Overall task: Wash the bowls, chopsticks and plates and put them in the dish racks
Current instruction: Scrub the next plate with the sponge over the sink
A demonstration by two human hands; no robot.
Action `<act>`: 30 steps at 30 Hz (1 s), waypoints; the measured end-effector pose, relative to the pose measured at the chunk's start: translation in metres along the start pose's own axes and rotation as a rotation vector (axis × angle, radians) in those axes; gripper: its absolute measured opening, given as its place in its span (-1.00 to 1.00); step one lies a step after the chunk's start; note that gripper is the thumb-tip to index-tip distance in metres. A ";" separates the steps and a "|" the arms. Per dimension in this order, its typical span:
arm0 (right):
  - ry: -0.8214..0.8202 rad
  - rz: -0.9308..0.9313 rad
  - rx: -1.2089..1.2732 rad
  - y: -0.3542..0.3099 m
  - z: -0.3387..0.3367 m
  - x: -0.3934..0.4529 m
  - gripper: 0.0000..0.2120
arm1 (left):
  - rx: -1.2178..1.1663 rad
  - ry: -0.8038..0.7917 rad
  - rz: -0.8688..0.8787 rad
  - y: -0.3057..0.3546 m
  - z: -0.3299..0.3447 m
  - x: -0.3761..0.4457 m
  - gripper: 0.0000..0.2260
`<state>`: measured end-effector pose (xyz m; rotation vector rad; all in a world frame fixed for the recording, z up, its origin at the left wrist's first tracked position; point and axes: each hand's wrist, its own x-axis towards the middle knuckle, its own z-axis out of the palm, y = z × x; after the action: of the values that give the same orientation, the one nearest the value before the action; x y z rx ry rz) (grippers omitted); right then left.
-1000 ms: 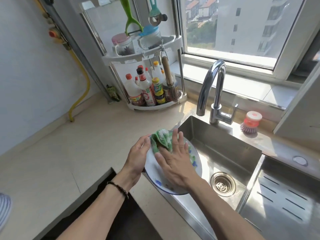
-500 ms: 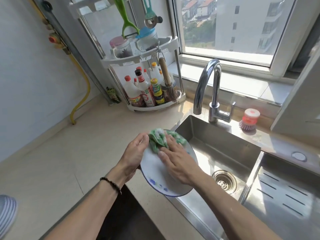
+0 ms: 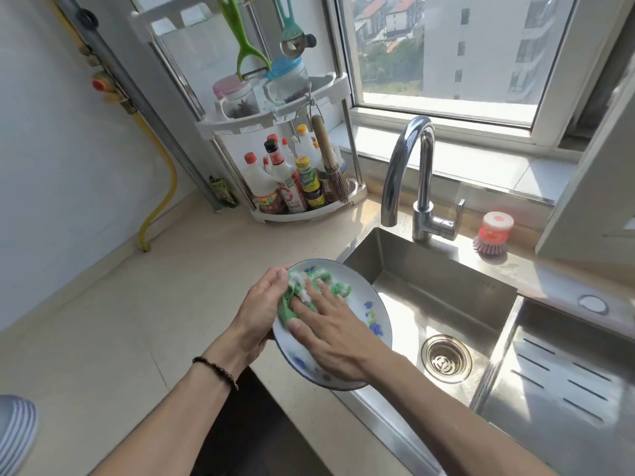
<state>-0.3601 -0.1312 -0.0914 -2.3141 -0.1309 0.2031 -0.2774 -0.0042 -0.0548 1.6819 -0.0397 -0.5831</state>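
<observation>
A white plate with blue flowers [image 3: 372, 312] is held tilted over the left edge of the steel sink [image 3: 429, 290]. My left hand [image 3: 263, 310] grips the plate's left rim, fingers curled behind it. My right hand [image 3: 330, 333] lies flat on the plate's face, its straight fingers pressing a soapy green cloth [image 3: 302, 292] against the upper part of the plate. A striped bowl or plate [image 3: 15, 431] shows at the bottom left edge of the view.
A chrome tap [image 3: 409, 173] arches over the sink, whose drain [image 3: 446, 358] is uncovered. A corner shelf with sauce bottles [image 3: 292, 187] stands behind on the beige counter [image 3: 137, 310]. A red dish brush [image 3: 493, 235] sits right of the tap. A slotted steel draining tray [image 3: 567, 383] lies at the right.
The right hand has slid the green cloth leftward and down across the plate. The plate has turned slightly, so more of its right side with the blue flowers shows.
</observation>
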 end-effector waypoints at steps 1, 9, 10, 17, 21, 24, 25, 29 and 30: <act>0.036 0.041 0.004 0.005 -0.002 0.005 -0.37 | 0.018 0.002 0.006 0.000 0.000 0.000 -0.73; 0.034 -0.039 0.054 0.003 -0.004 0.014 -0.42 | 0.077 -0.004 0.083 0.010 0.000 0.009 -0.77; 0.072 -0.013 0.045 0.006 -0.005 0.017 -0.44 | 0.098 -0.012 0.093 0.013 0.001 0.009 -0.77; 0.107 -0.049 -0.100 0.012 -0.006 0.020 -0.28 | 0.120 -0.048 0.081 0.020 -0.003 0.010 -0.76; 0.119 -0.071 -0.011 0.001 -0.006 0.023 -0.17 | 0.072 -0.036 0.088 0.025 0.000 0.012 -0.76; 0.052 -0.123 -0.070 0.006 -0.007 0.022 -0.19 | 0.057 -0.047 0.074 0.021 -0.001 0.012 -0.75; 0.072 -0.085 -0.082 0.010 -0.010 0.025 -0.14 | 0.073 -0.034 0.084 0.019 0.000 0.012 -0.75; 0.053 -0.098 0.151 -0.006 -0.001 0.016 -0.16 | 0.100 0.035 0.148 0.019 0.004 0.015 -0.78; 0.018 -0.134 0.169 -0.008 0.001 0.010 -0.19 | 0.088 0.044 0.150 0.019 0.002 0.016 -0.77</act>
<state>-0.3507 -0.1235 -0.0875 -2.1291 -0.2495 0.1201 -0.2588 -0.0159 -0.0427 1.7595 -0.1607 -0.4369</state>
